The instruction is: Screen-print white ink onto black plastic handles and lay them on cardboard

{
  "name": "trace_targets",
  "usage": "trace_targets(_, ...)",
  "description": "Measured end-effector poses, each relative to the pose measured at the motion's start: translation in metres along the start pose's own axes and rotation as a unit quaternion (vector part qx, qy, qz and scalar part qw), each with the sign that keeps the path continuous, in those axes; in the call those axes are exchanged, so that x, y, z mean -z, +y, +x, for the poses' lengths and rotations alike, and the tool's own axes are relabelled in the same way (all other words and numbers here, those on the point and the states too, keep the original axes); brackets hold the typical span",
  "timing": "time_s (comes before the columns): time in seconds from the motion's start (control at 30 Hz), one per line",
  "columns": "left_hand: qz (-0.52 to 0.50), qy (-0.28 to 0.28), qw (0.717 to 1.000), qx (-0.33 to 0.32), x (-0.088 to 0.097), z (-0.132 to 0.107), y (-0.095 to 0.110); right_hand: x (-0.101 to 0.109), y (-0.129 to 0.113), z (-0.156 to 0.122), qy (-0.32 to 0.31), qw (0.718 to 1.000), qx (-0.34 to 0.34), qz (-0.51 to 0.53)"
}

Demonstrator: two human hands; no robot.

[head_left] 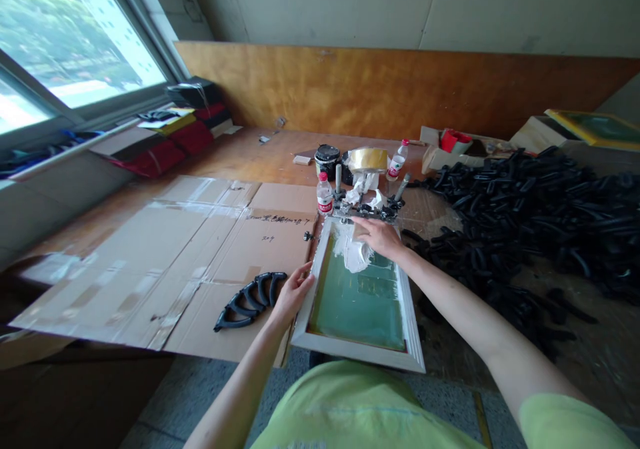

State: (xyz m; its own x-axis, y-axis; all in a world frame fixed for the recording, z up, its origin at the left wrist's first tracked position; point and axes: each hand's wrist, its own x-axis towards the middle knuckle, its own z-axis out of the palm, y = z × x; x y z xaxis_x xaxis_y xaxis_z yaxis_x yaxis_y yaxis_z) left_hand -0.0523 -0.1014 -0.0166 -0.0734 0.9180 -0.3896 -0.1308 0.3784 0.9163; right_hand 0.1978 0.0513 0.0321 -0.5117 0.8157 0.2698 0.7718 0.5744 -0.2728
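A framed green screen (411,322) is set at the front of the surface (240,162), its far end against a metal clamp (370,210), presumably so that it is kept in line. Its left rim is touched by the left hand (296,289), whose fingers are loosely extended; the frame is probably being steadied, but whether the rim is gripped cannot be told. In the right hand (383,237), narrowed at the screen's far end, a small tan scraper (359,231) is held, its shape largely hidden. White paste (356,257) is smeared on the mesh beside it, likely kept there within easy reach of the scraper.

Black curved pieces (250,302) are laid in a row on flattened cardboard (200,255) to the left, apparently spaced so that none is covered. More are heaped in a loose pile (530,215) at the right, apart from that row, perhaps so that the two groups are not mixed.
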Motion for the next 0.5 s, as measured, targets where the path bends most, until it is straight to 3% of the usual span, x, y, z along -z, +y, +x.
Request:
trace_targets(0.13,-0.001,0.0,0.999,-0.041,-0.004,-0.01,0.045,0.029,0.035,0.026,0.061,0.996,-0.063,0.001)
trace_targets(0.23,-0.047,0.009,0.992,-0.119,-0.016,-0.004,0.08,0.044,0.078,0.005,0.122,0.98,-0.154,0.026)
trace_targets(0.33,-0.098,0.017,0.974,-0.202,-0.033,0.011,0.112,0.03,0.102,-0.033,0.104,0.96,-0.26,0.031)
trace_targets(0.4,-0.104,0.034,0.971,-0.213,-0.043,0.019,0.126,0.005,0.094,-0.057,0.057,0.973,-0.219,0.045)
trace_targets(0.5,-0.129,0.083,0.967,-0.204,-0.051,0.024,0.123,-0.032,0.061,-0.079,-0.001,0.996,-0.075,0.058)
